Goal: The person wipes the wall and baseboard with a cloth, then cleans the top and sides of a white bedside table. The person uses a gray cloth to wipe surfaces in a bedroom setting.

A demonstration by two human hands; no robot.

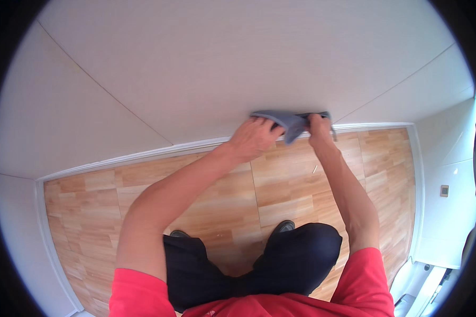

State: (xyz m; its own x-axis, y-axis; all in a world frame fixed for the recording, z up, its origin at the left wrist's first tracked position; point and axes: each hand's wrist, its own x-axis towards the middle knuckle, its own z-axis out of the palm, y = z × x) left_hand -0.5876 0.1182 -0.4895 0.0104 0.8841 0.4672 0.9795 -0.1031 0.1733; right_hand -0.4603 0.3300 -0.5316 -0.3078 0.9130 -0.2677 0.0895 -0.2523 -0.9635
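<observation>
A blue-grey cloth (287, 121) is stretched between my two hands, close to the foot of a pale wall panel (230, 63). My left hand (255, 136) grips its left end, with the fingers tucked under the fabric. At the other end, my right hand (318, 126) pinches a bunched, darker part of the cloth. Both hands are near the white skirting (198, 146), and one fold hangs down in front of it. Whether the cloth touches the wall is hard to tell.
Wood-pattern flooring (206, 190) lies below, with a small pale stick (315, 169) on it. A side wall at right carries a small plate (444, 191). White objects (414, 285) stand in the lower right corner. My knees (313, 245) are bent beneath my arms.
</observation>
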